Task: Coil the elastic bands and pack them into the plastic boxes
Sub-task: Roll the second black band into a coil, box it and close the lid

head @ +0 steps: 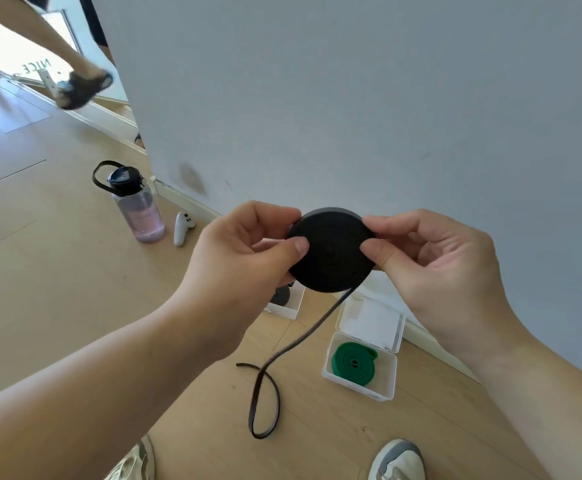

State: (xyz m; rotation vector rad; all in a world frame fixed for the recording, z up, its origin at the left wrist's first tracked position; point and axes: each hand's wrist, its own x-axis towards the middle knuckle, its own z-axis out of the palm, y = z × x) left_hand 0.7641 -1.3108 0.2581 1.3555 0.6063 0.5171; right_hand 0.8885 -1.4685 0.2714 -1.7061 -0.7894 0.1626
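Although a green band (353,363) already lies coiled in an open plastic box (362,393) on the floor (75,306) at the near right, the black band (331,251) is only partly wound. It is held up in the air in front of the pale wall as a flat, tight disc. The left hand (244,251) and the right hand (431,258) each close their grip on opposite edges of it, thumb on the near face and fingers behind. A loose tail (268,393) hangs from the disc's lower edge and loops on the floor, so some winding is left, I judge, before packing. A second box (284,311), partly hidden behind the left hand, seems to hold a dark roll (280,295). The bands look like flat, matte woven strips. The boxes are clear, hard and square, and the green one's hinged lid (369,323) lies open toward the wall.
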